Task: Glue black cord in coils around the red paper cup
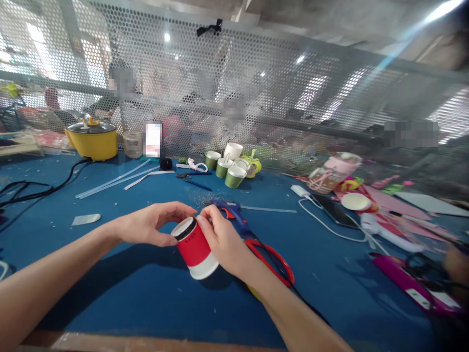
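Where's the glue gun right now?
In the head view the blue glue gun lies on the blue table, centre, just behind the right hand holding the red paper cup.

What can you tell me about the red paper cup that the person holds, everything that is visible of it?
The red cup looks like paper: a red body with small dark print, a white band at one end and a white rim around a dark end at the other. It is tilted, the dark end up and to the left, held above the blue table. The left hand touches its upper rim with the fingertips; the right hand grips its right side. Whether that dark end is open or closed cannot be told.
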`<state>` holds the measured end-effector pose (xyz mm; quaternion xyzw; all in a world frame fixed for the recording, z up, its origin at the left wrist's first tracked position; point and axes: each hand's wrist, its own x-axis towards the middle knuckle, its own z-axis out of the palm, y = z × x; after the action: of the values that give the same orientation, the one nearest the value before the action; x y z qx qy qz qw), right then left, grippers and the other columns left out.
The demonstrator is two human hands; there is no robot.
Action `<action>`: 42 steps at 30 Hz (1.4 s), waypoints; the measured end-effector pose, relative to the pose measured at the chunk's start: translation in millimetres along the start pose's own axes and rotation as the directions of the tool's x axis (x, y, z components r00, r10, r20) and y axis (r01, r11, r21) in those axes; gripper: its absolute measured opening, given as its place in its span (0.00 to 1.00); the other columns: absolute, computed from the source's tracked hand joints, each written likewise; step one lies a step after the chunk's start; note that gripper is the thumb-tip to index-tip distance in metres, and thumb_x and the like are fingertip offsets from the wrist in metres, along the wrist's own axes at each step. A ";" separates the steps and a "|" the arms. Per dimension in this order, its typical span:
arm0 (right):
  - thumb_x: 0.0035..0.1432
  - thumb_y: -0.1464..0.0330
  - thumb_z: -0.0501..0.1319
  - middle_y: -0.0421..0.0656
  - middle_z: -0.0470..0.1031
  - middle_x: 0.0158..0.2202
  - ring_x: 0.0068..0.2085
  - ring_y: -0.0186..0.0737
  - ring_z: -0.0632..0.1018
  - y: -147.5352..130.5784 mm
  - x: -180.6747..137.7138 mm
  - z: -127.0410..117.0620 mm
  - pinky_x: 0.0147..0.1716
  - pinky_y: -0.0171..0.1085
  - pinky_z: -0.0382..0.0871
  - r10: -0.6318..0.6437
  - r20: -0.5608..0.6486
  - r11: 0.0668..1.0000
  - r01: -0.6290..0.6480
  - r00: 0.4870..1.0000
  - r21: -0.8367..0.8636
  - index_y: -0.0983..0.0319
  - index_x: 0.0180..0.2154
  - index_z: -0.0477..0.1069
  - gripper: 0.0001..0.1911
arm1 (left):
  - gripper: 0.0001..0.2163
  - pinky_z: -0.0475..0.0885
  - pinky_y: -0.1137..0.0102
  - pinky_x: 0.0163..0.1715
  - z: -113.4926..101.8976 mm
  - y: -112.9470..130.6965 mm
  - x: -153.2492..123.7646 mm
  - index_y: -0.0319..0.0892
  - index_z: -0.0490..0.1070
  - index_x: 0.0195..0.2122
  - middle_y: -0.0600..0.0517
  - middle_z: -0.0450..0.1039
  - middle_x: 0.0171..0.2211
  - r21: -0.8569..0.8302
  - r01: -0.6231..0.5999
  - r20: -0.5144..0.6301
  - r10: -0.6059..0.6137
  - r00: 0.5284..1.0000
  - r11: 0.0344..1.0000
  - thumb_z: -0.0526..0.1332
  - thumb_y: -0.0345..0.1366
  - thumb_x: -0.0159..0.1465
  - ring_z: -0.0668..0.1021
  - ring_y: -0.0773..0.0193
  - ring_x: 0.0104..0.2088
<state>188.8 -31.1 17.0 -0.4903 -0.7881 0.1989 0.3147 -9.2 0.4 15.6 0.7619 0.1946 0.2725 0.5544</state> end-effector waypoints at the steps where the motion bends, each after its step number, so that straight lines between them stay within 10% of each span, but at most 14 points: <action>1: 0.62 0.65 0.45 0.40 0.68 0.26 0.27 0.36 0.71 -0.3 0.0 0.2 0.26 0.35 0.63 0.001 -0.004 1.000 -0.001 1.000 -0.007 0.60 0.31 0.57 0.09 | 0.23 0.60 0.59 0.56 -0.3 0.4 -0.1 0.42 0.62 0.51 0.46 0.65 0.51 0.006 0.007 0.003 -0.007 1.000 1.000 0.62 0.26 0.53 0.68 0.58 0.53; 21: 0.61 0.66 0.47 0.44 0.68 0.29 0.33 0.40 0.72 4.3 4.1 4.9 0.33 0.38 0.65 -0.045 -0.163 0.999 0.046 0.986 0.002 0.60 0.30 0.57 0.08 | 0.18 0.67 0.62 0.46 3.3 1.8 0.0 0.39 0.64 0.46 0.47 0.70 0.43 0.103 0.087 -0.030 -0.085 0.996 0.991 0.61 0.28 0.53 0.73 0.60 0.44; 42: 0.60 0.64 0.47 0.39 0.65 0.26 0.29 0.36 0.69 8.0 6.2 6.0 0.28 0.35 0.62 0.189 0.050 0.966 -0.195 0.981 0.170 0.60 0.30 0.58 0.09 | 0.18 0.65 0.60 0.51 1.9 -3.3 1.3 0.40 0.65 0.47 0.46 0.70 0.47 -0.038 0.056 -0.059 -0.058 0.997 0.998 0.63 0.28 0.54 0.72 0.60 0.47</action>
<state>187.9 -22.1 9.5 -0.5313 -0.7217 0.3048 0.3224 -6.9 0.8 12.3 0.7374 0.2277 0.2828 0.5696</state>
